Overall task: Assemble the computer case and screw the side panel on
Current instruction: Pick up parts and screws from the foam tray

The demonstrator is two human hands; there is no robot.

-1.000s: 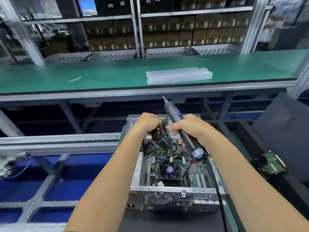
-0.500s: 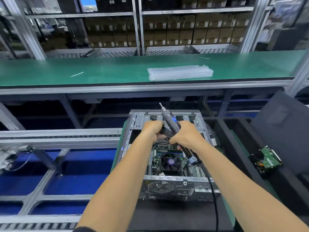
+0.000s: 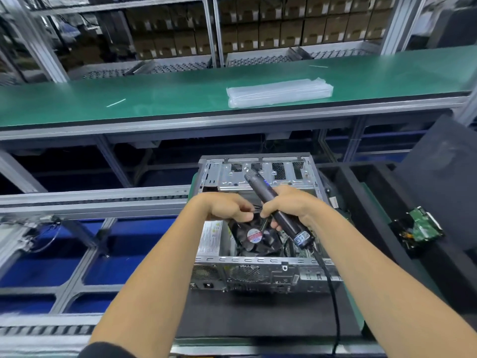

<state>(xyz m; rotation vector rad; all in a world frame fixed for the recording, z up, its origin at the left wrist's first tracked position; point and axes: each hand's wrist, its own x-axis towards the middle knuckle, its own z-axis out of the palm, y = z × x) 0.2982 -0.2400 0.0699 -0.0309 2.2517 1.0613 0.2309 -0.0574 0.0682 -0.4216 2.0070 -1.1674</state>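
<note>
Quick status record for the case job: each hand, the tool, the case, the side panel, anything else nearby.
left hand: pinches a thin black cable above the fan
right hand: grips the electric screwdriver, tip up and away
computer case: open, lying on a black mat, fan visible inside
side panel: not on the case; a dark panel leans at right
hard drive: on the right, green board up
plastic pack: on the green bench

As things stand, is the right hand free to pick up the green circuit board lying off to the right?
Probably not yet. The right hand is wrapped around the screwdriver over the open case, so its grip is taken. The path to the board itself looks unobstructed.
</note>
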